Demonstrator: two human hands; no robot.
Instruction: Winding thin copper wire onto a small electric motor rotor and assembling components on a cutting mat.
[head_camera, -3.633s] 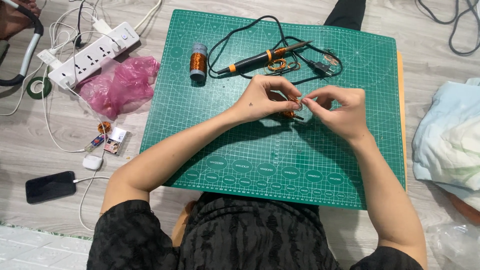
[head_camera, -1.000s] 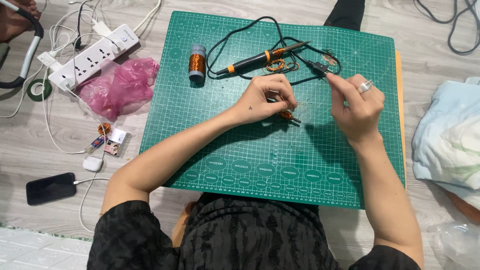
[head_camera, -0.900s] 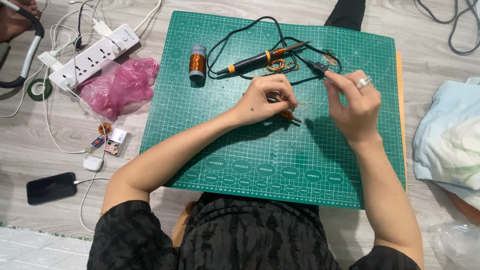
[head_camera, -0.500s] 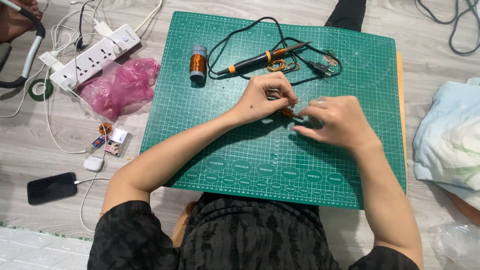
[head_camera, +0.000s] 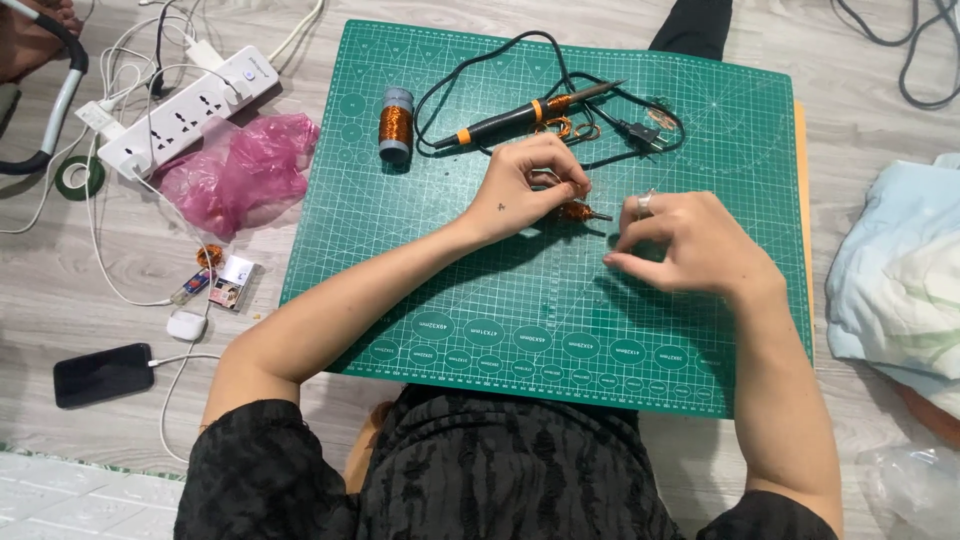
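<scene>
Nearest the camera: black patterned garment over the person's torso, both bare forearms reaching forward over a green cutting mat (head_camera: 480, 300) laid on a pale wood-look floor (head_camera: 130, 260). Right hand (head_camera: 690, 245), ring on one finger, hovers low over the mat, fingers curled with thumb and forefinger tips pinched together; whether anything sits between them cannot be told, too fine to see. Left hand (head_camera: 525, 185) just beyond and to the left, fingers closed on a small copper-wound coil piece (head_camera: 580, 211) whose thin metal tip pokes out toward the right hand; the piece lies at the mat's middle, touching or just above the surface. The two hands are near but apart. Farther up the mat: a soldering iron (head_camera: 520, 115) with black grip and orange collar, lying tilted, its black cord (head_camera: 470, 60) looping around it; loose copper wire loops (head_camera: 565, 128) just beside the iron; a spool of copper wire (head_camera: 396, 124) standing upright to the left. Off the mat on the floor, left side: black phone (head_camera: 102, 374) on a white cable, small white charger (head_camera: 186, 325), crumpled pink plastic bag (head_camera: 235, 170), white power strip (head_camera: 190, 105), green tape roll (head_camera: 78, 175). Right side: pale blue cloth (head_camera: 895, 270).
</scene>
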